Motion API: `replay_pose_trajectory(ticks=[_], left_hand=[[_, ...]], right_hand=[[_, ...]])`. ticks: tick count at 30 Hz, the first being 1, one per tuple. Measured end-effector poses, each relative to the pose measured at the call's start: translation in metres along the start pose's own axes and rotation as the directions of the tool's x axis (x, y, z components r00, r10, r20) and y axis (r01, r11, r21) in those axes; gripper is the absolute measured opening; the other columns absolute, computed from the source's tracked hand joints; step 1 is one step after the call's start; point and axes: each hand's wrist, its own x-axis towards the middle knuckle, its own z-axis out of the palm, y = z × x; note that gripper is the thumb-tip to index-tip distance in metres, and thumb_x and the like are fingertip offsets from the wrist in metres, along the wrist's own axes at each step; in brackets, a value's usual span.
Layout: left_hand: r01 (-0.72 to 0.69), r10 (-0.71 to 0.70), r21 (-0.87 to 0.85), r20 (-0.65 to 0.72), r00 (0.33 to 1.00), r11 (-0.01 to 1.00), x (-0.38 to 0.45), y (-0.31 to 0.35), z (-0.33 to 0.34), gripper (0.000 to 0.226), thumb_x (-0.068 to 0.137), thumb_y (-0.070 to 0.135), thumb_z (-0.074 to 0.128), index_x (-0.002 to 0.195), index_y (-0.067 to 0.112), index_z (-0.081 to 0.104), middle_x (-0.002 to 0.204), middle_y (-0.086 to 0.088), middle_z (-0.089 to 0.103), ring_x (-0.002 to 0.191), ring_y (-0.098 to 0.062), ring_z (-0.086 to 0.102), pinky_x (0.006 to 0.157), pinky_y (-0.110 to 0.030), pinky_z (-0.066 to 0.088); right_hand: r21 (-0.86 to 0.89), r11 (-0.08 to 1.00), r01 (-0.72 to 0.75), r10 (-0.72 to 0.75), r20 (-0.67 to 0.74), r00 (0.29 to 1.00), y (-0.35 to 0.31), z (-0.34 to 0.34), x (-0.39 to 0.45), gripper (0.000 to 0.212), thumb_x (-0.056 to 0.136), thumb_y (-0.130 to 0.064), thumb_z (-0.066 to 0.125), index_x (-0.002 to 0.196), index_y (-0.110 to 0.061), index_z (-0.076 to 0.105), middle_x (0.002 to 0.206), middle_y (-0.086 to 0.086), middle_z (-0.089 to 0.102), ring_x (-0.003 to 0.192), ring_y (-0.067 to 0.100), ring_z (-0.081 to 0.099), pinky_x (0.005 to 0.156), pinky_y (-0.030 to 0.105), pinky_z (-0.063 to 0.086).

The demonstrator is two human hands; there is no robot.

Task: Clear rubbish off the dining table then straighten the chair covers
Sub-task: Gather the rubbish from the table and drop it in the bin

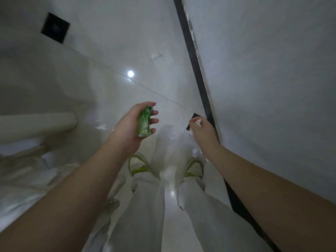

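Observation:
My left hand (130,127) grips a small crumpled green plastic bottle (144,122), fingers curled round it, above the shiny white floor. My right hand (202,129) is closed around a small piece of white rubbish (197,122) that sticks out by the thumb. Both hands hang in front of my legs, over my white shoes with yellow-green trim (139,164). The frame is blurred. The dining table is not in view.
A white-covered chair (31,170) with a pale rounded bar stands at the left. A white wall (272,70) with a black skirting strip (196,60) runs along the right. Black inset squares (55,27) mark the tiled floor.

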Motion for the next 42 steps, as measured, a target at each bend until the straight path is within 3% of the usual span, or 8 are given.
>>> replay_pose_trajectory(ticks=[5,10,14,19,24,33,38,42], left_hand=[[-0.123,0.123,0.009,0.05,0.991,0.992,-0.076,0.073,0.004,0.028,0.076,0.036,0.057,0.098,0.021,0.066,0.09,-0.001,0.062,0.072,-0.014,0.059,0.06,-0.026,0.046],[-0.189,0.19,0.014,-0.025,0.982,0.982,-0.132,0.129,-0.006,0.015,0.089,0.027,0.056,0.099,0.019,0.065,0.091,-0.003,0.059,0.069,-0.012,0.058,0.058,-0.024,0.048],[-0.233,0.246,0.119,-0.112,0.963,0.965,-0.157,0.155,-0.006,0.016,0.096,0.018,0.049,0.099,0.017,0.064,0.092,-0.003,0.057,0.074,-0.015,0.057,0.06,-0.026,0.05],[-0.27,0.344,0.402,-0.123,0.931,0.875,-0.137,0.173,0.002,0.021,0.093,0.023,0.049,0.105,0.03,0.065,0.087,0.0,0.06,0.073,-0.01,0.059,0.056,-0.023,0.049],[-0.303,0.523,0.658,-0.164,0.836,0.69,-0.106,0.193,0.006,0.017,0.084,0.026,0.058,0.098,0.029,0.066,0.098,-0.002,0.058,0.083,-0.015,0.056,0.075,-0.022,0.041],[-0.17,0.463,0.728,-0.222,0.858,0.665,-0.078,0.206,0.025,0.025,0.083,0.019,0.065,0.108,0.021,0.06,0.11,-0.001,0.045,0.077,-0.008,0.048,0.073,-0.011,0.031],[-0.215,0.507,0.844,-0.076,0.859,0.491,-0.013,0.206,0.019,0.035,0.081,0.018,0.063,0.115,0.02,0.058,0.115,-0.002,0.043,0.082,-0.015,0.051,0.078,-0.02,0.038],[-0.347,0.518,0.898,0.168,0.839,0.27,0.069,0.205,0.005,0.044,0.078,0.011,0.066,0.121,0.013,0.058,0.116,-0.011,0.047,0.095,-0.023,0.055,0.079,-0.013,0.031]], right_hand=[[-0.147,0.982,0.121,-0.125,-0.013,0.992,-0.089,-0.034,-0.078,0.014,0.093,-0.028,0.053,0.094,-0.017,0.062,0.084,0.002,0.061,0.076,0.017,0.058,0.068,0.032,0.047],[-0.296,0.926,0.233,-0.242,0.006,0.97,-0.173,-0.07,-0.14,0.01,0.095,-0.024,0.052,0.093,-0.018,0.06,0.084,0.0,0.059,0.075,0.014,0.055,0.055,0.024,0.04],[-0.252,0.923,0.29,-0.31,-0.042,0.95,-0.228,-0.085,-0.165,0.009,0.093,-0.021,0.056,0.09,-0.014,0.061,0.08,0.001,0.059,0.074,0.016,0.056,0.06,0.025,0.043],[-0.278,0.899,0.339,-0.357,-0.015,0.934,-0.253,-0.068,-0.145,0.009,0.092,-0.021,0.055,0.087,-0.015,0.059,0.077,-0.005,0.058,0.07,0.006,0.053,0.059,0.02,0.04],[-0.276,0.902,0.333,-0.32,0.092,0.943,-0.259,-0.043,-0.111,0.009,0.091,-0.024,0.055,0.083,-0.023,0.058,0.077,-0.005,0.059,0.07,0.009,0.054,0.059,0.023,0.042],[-0.245,0.91,0.334,-0.31,0.13,0.942,-0.334,-0.038,-0.073,0.01,0.088,-0.024,0.058,0.09,-0.016,0.064,0.086,0.003,0.064,0.075,0.013,0.057,0.061,0.02,0.043],[-0.264,0.913,0.311,-0.296,0.098,0.95,-0.325,-0.02,-0.016,0.005,0.088,-0.028,0.058,0.089,-0.025,0.063,0.088,-0.001,0.065,0.081,0.012,0.06,0.062,0.021,0.044],[-0.285,0.902,0.324,-0.295,0.141,0.945,-0.301,0.011,0.042,0.009,0.09,-0.028,0.06,0.097,-0.024,0.063,0.088,-0.003,0.064,0.082,0.012,0.061,0.069,0.024,0.049]])
